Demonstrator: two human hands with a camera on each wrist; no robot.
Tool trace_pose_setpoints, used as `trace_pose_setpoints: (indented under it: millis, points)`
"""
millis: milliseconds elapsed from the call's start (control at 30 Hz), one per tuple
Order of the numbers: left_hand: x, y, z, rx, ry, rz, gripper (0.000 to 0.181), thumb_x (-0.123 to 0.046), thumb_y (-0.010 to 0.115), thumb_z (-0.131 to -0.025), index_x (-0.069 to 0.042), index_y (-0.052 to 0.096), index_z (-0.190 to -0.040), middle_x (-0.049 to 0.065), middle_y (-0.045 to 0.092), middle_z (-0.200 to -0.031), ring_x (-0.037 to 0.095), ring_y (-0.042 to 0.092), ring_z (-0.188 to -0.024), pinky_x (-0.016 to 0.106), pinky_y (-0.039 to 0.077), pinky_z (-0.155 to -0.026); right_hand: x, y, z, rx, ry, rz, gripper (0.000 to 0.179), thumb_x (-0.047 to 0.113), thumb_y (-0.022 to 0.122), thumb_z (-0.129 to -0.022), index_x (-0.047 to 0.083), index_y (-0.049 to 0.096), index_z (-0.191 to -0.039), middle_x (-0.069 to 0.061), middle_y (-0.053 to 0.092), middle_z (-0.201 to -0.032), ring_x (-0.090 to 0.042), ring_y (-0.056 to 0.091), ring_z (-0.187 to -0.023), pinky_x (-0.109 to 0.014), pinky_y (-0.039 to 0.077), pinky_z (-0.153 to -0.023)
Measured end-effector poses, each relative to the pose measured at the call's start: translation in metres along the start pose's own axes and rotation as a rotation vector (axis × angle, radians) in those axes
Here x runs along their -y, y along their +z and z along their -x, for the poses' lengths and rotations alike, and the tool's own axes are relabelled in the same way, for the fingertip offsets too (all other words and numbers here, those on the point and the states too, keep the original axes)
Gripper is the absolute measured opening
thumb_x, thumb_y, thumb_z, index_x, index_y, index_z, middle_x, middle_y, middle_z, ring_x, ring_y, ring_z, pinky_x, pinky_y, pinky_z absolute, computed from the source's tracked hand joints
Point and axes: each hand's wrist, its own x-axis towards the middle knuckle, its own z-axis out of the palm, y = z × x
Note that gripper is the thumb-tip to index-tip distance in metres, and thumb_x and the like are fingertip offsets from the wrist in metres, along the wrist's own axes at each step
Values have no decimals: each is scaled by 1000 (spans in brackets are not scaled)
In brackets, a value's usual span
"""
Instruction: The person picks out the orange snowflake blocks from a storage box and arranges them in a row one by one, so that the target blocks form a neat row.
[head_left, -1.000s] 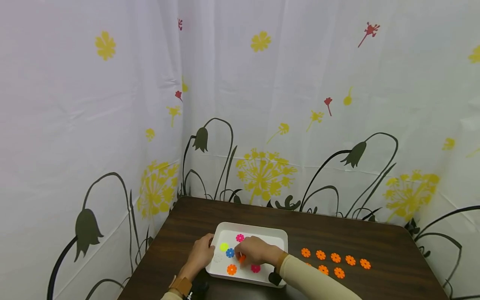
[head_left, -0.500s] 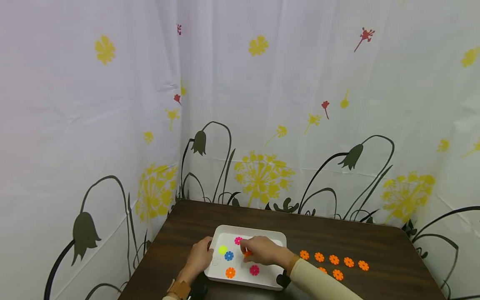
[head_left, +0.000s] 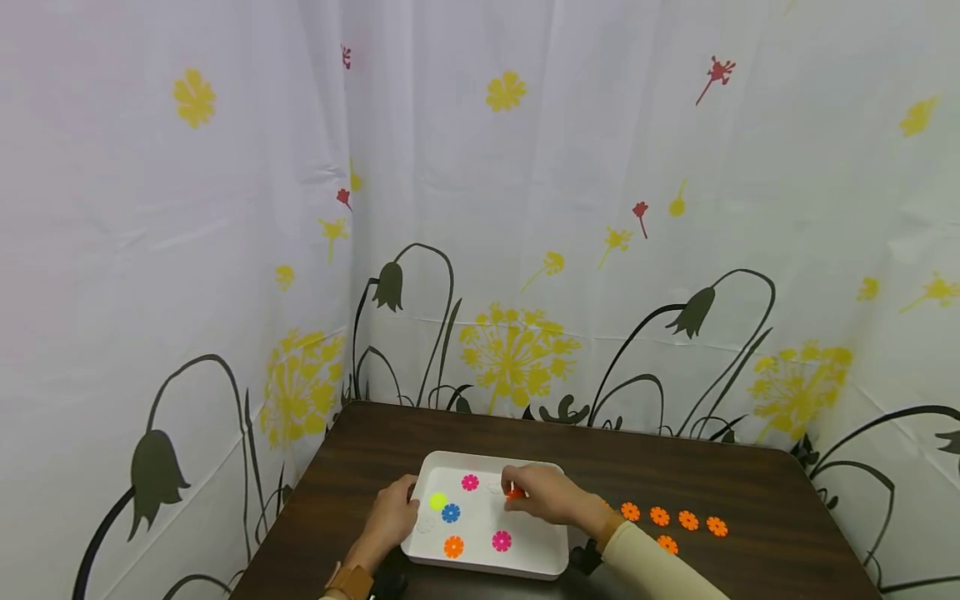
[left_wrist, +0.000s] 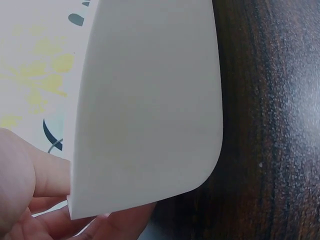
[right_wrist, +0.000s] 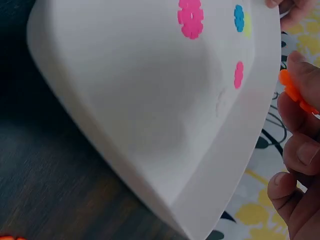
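A shallow white tray (head_left: pixel 474 533) lies on the table. My left hand (head_left: pixel 392 510) grips its left side; in the left wrist view the thumb is at the rim and fingers reach behind the wall. Over the tray's right part, my right hand (head_left: pixel 553 495) pinches an orange flower-shaped disc (right_wrist: pixel 294 91) between thumb and finger. Inside the tray lie similar discs: pink (head_left: pixel 469 482), yellow (head_left: pixel 438 501), blue (head_left: pixel 450 512), orange (head_left: pixel 453 547) and magenta (head_left: pixel 501 541). Two pale, clear-looking discs show faintly, one at the left and one near my right fingertips.
Several orange discs (head_left: pixel 688 520) lie in rows on the dark wood table (head_left: pixel 757 500) right of the tray, some hidden by my right forearm. A white flower-printed curtain (head_left: pixel 585 208) hangs behind and left of the table.
My right hand has moved right across the tray, holding the orange disc, and a pale disc now shows beside its fingertips. The left hand keeps its grip on the tray. The head view has shifted slightly.
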Motion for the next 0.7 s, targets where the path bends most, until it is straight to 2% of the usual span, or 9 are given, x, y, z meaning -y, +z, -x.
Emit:
trace_pose_setpoints:
  millis: [267,467,700]
  points:
    - [0,2,-1,-9,17,-22,42,1,67,-98,7,60,-138,24,71,-118,28,66,-91,56,57,-91,-13,-11,15,-82,-1,-57,21,23,83,-92,19,63,-100,14,58,-77,-1,49,-66,-21,43,-61]
    - [2,1,0,-4,9,-13,42,1,68,-97,7,60,-138,24,71,-119,28,65,-91,57,57,-92,-24,-13,24,-139,3,-54,20,25,82,-93,20,63,-98,15,57,-76,0,48,-64,-21,43,-59]
    - [0,1,0,2,0,-14,43,0,68,-98,7,60,-139,25,71,-121,28,65,-92,57,57,-92,-40,-17,48,-150,93,-92,19,26,81,-94,21,64,-97,14,55,-74,-1,48,-63,-21,43,-57]
